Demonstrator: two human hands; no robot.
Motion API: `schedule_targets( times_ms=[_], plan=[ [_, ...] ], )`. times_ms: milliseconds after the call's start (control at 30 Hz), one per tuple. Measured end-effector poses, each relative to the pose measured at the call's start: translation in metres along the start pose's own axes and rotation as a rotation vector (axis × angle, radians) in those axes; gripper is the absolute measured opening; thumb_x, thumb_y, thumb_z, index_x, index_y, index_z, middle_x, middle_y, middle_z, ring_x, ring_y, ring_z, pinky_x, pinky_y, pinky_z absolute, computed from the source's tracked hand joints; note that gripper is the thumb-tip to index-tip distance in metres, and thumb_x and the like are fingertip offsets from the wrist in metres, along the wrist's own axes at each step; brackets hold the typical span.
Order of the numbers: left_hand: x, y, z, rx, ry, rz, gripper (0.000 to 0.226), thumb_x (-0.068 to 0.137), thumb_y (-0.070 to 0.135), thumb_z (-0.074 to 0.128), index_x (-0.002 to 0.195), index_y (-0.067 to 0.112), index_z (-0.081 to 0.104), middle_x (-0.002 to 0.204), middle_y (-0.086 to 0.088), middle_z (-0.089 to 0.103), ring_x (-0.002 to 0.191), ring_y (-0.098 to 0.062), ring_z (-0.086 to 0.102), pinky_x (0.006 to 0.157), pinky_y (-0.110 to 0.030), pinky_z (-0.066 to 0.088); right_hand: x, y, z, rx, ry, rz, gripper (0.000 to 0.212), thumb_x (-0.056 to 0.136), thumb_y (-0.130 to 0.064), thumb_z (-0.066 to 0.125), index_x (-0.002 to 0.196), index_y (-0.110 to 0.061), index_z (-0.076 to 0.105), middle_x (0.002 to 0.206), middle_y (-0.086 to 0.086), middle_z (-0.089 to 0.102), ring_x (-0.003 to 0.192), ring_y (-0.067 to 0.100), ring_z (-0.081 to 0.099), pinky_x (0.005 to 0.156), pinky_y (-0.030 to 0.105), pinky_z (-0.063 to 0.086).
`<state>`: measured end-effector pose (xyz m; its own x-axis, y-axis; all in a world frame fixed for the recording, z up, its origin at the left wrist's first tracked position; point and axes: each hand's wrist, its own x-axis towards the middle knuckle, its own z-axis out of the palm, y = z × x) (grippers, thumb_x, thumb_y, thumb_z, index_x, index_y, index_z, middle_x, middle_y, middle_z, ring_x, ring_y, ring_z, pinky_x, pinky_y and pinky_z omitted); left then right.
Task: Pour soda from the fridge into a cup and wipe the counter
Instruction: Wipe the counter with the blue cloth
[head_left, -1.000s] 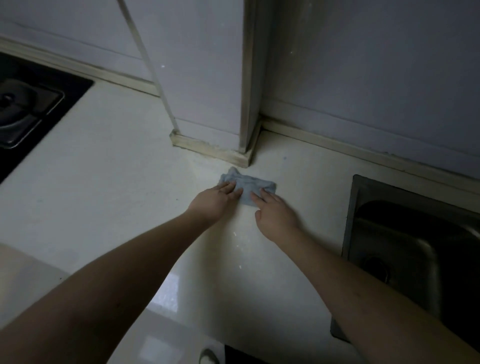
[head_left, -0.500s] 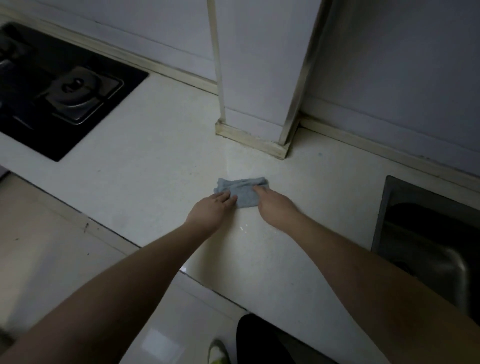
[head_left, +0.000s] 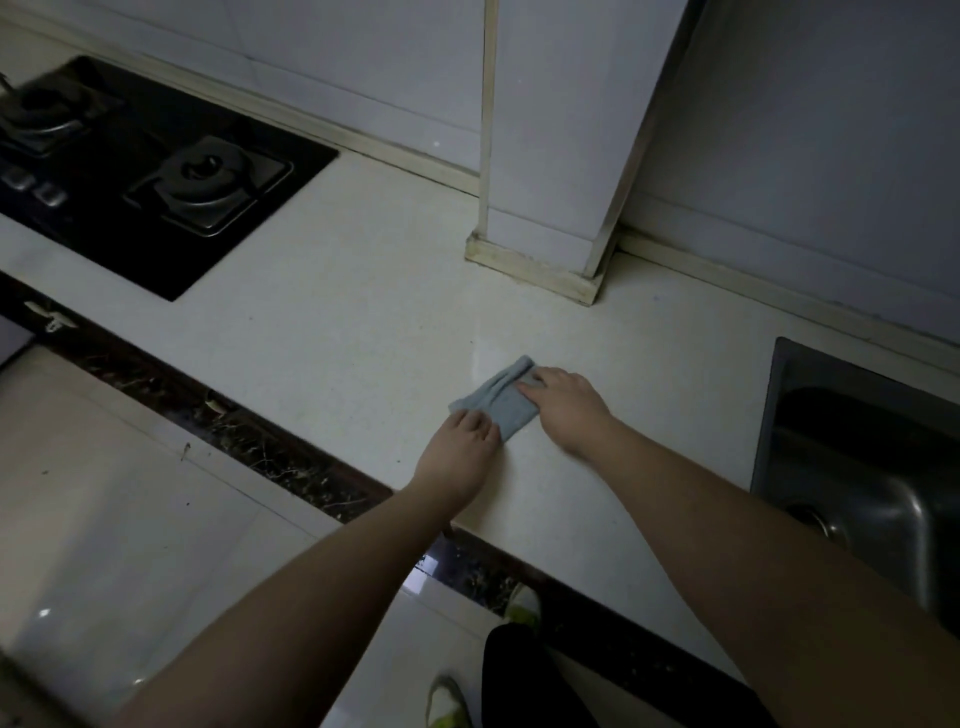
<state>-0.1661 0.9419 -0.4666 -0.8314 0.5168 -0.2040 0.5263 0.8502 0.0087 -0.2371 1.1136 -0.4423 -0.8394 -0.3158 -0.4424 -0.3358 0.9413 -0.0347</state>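
The small grey-blue folded cloth (head_left: 498, 402) lies flat on the pale, smooth stone counter (head_left: 322, 332), approx. midway betw. the black glass gas hob (head_left: 156, 176) and the steel sink (head_left: 857, 467), near the front edge. The left hand (head_left: 457, 457) presses its near-left end and the right hand (head_left: 566, 405) its far-right end, both w/ fingers rather straight and flat on it, not curled round it. I judge the cloth soft, light and limp, so it bunches easily on the slick top; best to hold it down w/ flat fingers at both ends.
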Motion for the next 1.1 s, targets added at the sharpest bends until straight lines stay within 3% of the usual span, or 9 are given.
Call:
schedule_targets(
  times_ms=[100,167,233,300,500,633,767,967,1100],
  plan=[
    [-0.003,0.004,0.002,-0.057,-0.037,-0.036,0.056,0.077,0.02,0.023,0.097,0.005,0.073,0.088,-0.01,0.073,0.085,-0.027,0.067,0.086,-0.038,0.039,-0.009,-0.011,0.006,0.064,-0.009,0.059,0.059,0.101,-0.024,0.043,0.153,-0.024,0.014,0.16,0.004,0.01,0.145,0.027,0.014,0.117,0.034,0.011],
    [-0.004,0.008,0.005,-0.115,-0.065,-0.043,0.065,0.08,0.021,0.013,0.118,0.004,0.064,0.111,-0.012,0.068,0.102,-0.029,0.062,0.093,-0.04,0.044,-0.006,-0.011,0.009,0.16,-0.071,0.09,0.06,0.102,-0.032,0.04,0.153,-0.024,0.012,0.161,0.002,0.006,0.146,0.027,0.012,0.119,0.037,0.012],
    [-0.006,0.016,0.002,-0.144,-0.08,-0.05,0.053,0.091,0.017,0.022,0.137,0.006,0.047,0.135,-0.012,0.055,0.121,-0.028,0.05,0.102,-0.04,0.039,-0.003,-0.006,0.006,0.182,-0.147,0.085,0.059,0.102,-0.039,0.036,0.153,-0.026,0.011,0.161,-0.001,0.002,0.146,0.028,0.012,0.119,0.04,0.013],
    [-0.006,0.025,-0.002,-0.155,-0.123,-0.055,0.05,0.094,0.011,0.037,0.144,0.007,0.037,0.145,-0.011,0.045,0.129,-0.027,0.043,0.106,-0.04,0.035,-0.002,0.003,0.004,0.164,-0.186,0.048,0.056,0.102,-0.041,0.034,0.153,-0.03,0.013,0.161,-0.004,0.001,0.146,0.029,0.012,0.119,0.041,0.012],
    [-0.004,0.034,0.005,-0.157,-0.073,-0.046,0.057,0.097,0.013,0.038,0.152,0.008,0.024,0.156,-0.011,0.031,0.14,-0.027,0.031,0.115,-0.036,0.023,0.009,0.041,0.015,0.192,-0.153,-0.14,0.048,0.102,-0.028,0.029,0.149,-0.036,0.028,0.161,-0.006,0.011,0.145,0.027,0.018,0.118,0.044,0.017],
    [0.004,0.044,0.01,-0.232,-0.12,-0.073,0.061,0.097,0.01,0.036,0.154,0.012,0.015,0.161,-0.007,0.02,0.147,-0.025,0.017,0.115,-0.035,0.027,0.019,0.063,0.024,0.138,-0.078,-0.244,0.049,0.1,-0.02,0.033,0.146,-0.036,0.034,0.159,-0.007,0.019,0.144,0.025,0.023,0.117,0.041,0.02],
    [0.018,0.066,0.01,-0.257,-0.122,-0.101,0.061,0.098,0.012,0.033,0.155,0.013,0.011,0.162,-0.007,0.016,0.148,-0.024,0.014,0.116,-0.035,0.026,0.029,0.09,0.033,0.146,-0.03,-0.317,0.048,0.1,-0.021,0.027,0.143,-0.039,0.038,0.157,-0.01,0.024,0.143,0.023,0.024,0.117,0.042,0.02],
    [0.047,0.101,0.004,-0.303,-0.105,-0.141,0.062,0.098,0.014,0.035,0.156,0.016,0.01,0.162,-0.006,0.014,0.149,-0.023,0.013,0.118,-0.036,0.027,0.031,0.131,0.026,0.172,0.055,-0.422,0.06,0.094,0.002,0.03,0.142,-0.032,0.044,0.156,-0.007,0.029,0.143,0.013,0.025,0.118,0.03,0.009],
    [0.062,0.116,0.001,-0.296,-0.116,-0.162,0.061,0.099,0.016,0.034,0.155,0.015,0.009,0.162,-0.006,0.014,0.149,-0.022,0.012,0.117,-0.037,0.028,0.029,0.156,0.03,0.206,0.113,-0.427,0.059,0.094,0.002,0.032,0.141,-0.031,0.046,0.154,-0.006,0.032,0.142,0.014,0.027,0.119,0.031,0.01]
  ],
)
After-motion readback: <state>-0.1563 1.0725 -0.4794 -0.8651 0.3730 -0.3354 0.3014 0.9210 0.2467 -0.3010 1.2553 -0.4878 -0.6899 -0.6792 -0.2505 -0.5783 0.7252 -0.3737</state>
